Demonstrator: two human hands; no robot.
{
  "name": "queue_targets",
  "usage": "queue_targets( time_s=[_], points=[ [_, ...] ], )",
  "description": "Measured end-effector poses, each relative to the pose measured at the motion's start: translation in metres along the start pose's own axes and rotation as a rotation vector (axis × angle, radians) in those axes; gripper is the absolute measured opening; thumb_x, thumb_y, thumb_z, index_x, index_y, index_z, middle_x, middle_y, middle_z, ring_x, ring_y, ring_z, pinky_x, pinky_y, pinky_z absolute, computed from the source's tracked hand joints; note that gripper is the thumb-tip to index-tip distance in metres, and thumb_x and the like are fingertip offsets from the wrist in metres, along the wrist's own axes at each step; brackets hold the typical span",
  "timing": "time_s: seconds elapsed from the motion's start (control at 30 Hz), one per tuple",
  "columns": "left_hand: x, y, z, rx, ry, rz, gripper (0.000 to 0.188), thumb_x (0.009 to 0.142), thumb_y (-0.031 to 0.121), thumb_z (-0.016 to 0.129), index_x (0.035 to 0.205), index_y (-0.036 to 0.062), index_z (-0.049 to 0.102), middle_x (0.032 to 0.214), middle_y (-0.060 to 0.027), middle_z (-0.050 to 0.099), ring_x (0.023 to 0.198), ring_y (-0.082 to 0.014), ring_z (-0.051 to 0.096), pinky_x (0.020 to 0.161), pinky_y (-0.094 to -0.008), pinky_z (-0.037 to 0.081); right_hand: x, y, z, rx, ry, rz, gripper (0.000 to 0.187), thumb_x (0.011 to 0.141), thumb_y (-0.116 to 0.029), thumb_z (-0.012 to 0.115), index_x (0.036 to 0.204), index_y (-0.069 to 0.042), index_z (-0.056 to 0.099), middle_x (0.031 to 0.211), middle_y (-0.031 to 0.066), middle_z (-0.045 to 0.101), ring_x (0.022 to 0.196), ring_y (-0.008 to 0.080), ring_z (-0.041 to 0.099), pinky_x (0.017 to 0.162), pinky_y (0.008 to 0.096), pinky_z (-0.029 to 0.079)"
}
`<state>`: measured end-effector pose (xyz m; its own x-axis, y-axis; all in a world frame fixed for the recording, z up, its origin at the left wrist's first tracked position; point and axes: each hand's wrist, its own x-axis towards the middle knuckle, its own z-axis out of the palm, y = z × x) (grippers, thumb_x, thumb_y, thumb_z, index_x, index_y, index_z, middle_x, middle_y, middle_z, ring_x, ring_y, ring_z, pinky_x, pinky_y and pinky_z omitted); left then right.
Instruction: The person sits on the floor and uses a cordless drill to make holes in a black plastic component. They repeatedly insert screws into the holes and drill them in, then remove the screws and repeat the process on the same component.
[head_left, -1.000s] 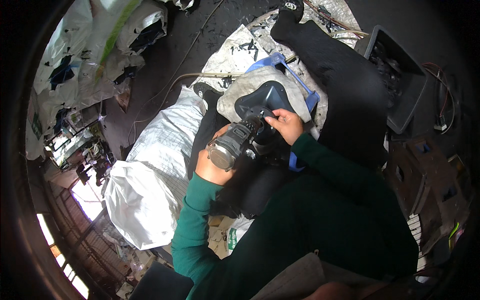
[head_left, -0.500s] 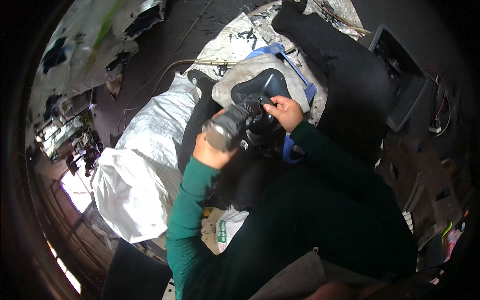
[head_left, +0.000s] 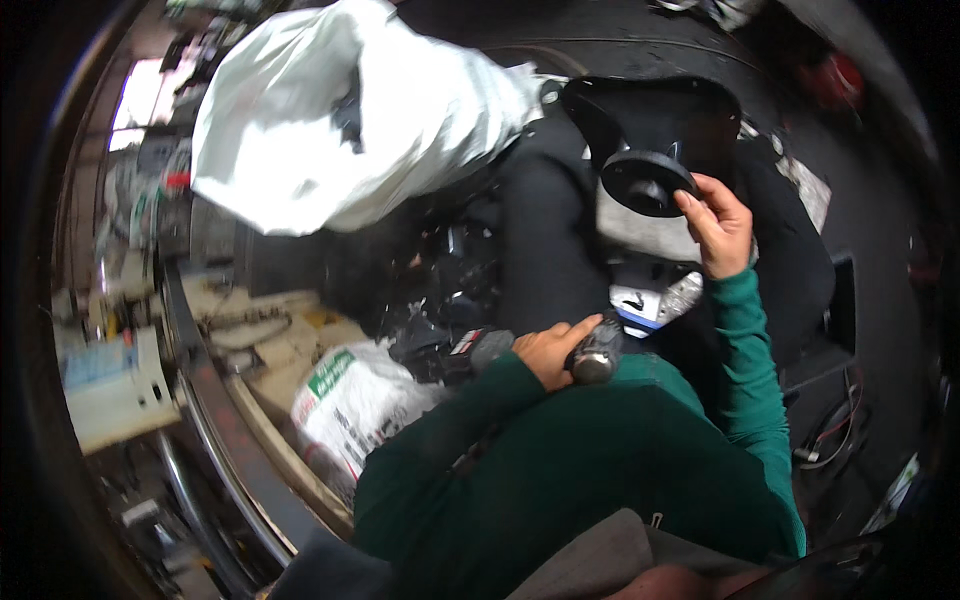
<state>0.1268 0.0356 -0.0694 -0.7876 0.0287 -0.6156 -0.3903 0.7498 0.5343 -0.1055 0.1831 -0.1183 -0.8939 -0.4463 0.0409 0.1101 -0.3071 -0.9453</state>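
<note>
My right hand [head_left: 722, 226] pinches the rim of a round black part [head_left: 640, 178] between thumb and fingers. It overlaps a larger, glossy black plastic housing [head_left: 665, 112] with a flared shape, held up above my lap. Whether the two are joined I cannot tell. My left hand [head_left: 550, 354] is closed around a cordless power driver [head_left: 597, 360] with a grey metal front, low against my body. The driver's battery end [head_left: 478, 347] shows beside that wrist. Below the round part, a pale grey cloth [head_left: 640, 232] lies across my legs.
A large open white sack [head_left: 290, 130] stands at upper left. Dark plastic pieces [head_left: 430, 320] lie in a heap left of my legs. A smaller white bag [head_left: 365, 405] sits by a wooden-edged bench [head_left: 270, 430]. Cables [head_left: 840, 425] lie at the right.
My view has swung left, bringing the sack and bench closer. My left hand has drawn the driver away from the black housing toward my body. The right hand has lifted the black parts off the cloth.
</note>
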Motion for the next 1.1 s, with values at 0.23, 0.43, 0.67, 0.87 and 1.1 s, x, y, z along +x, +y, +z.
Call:
queue_targets(
  time_s=[0.23, 0.43, 0.67, 0.87, 1.1],
  points=[
    [-0.028, -0.014, 0.008, 0.032, 0.25, 0.161, 0.051, 0.069, 0.016, 0.069, 0.118, 0.0073, 0.057, 0.096, -0.0177, 0.06, 0.094, -0.0373, 0.059, 0.082, -0.0475, 0.048, -0.008, 0.012, 0.179, -0.604, -1.056, -0.575, 0.026, 0.081, -0.019, 0.07, 0.103, -0.007, 0.068, 0.086, 0.0138, 0.066, 0.077, 0.0316, 0.064, 0.068, 0.0371, 0.052],
    [-0.059, -0.03, -0.056, 0.067, 0.32, 0.496, 0.053, 0.072, 0.019, 0.069, 0.122, 0.0066, 0.057, 0.1, -0.0135, 0.06, 0.098, -0.0318, 0.058, 0.088, -0.0423, 0.047, -0.028, 0.124, 0.25, -0.842, -1.155, -0.088, 0.034, 0.088, -0.031, 0.061, 0.116, -0.011, 0.066, 0.104, 0.0182, 0.066, 0.095, 0.0372, 0.063, 0.084, 0.0442, 0.05],
    [-0.022, -0.095, -0.339, 0.298, 1.369, -0.037, 0.041, 0.088, 0.029, 0.06, 0.122, 0.0058, 0.061, 0.105, -0.017, 0.068, 0.092, -0.028, 0.068, 0.081, -0.0385, 0.053, -0.013, 0.081, 0.225, -0.266, -0.597, 0.004, 0.026, 0.095, -0.019, 0.057, 0.11, -0.002, 0.068, 0.097, 0.0056, 0.071, 0.089, 0.01, 0.061, 0.08, 0.0262, 0.049],
    [0.128, -0.278, -0.371, 0.387, 1.054, -0.5, 0.053, 0.079, 0.05, 0.062, 0.106, 0.0052, 0.065, 0.112, -0.0224, 0.063, 0.107, -0.0389, 0.059, 0.091, -0.0487, 0.046, -0.017, 0.026, 0.09, 0.221, -0.055, 0.435, 0.042, 0.095, -0.028, 0.053, 0.129, -0.004, 0.054, 0.061, -0.0079, 0.04, 0.049, 0.0038, 0.034, 0.043, 0.0192, 0.029],
    [0.12, -0.319, -0.412, 0.534, 1.353, -0.29, 0.042, 0.082, 0.043, 0.059, 0.098, 0.0045, 0.066, 0.094, -0.0211, 0.064, 0.082, -0.0384, 0.058, 0.077, -0.0447, 0.048, -0.1, -0.021, -0.102, 0.335, 0.676, 0.275, 0.037, 0.094, -0.023, 0.048, 0.127, -0.006, 0.055, 0.082, -0.0045, 0.05, 0.064, 0.0048, 0.044, 0.051, 0.0181, 0.036]
  ],
)
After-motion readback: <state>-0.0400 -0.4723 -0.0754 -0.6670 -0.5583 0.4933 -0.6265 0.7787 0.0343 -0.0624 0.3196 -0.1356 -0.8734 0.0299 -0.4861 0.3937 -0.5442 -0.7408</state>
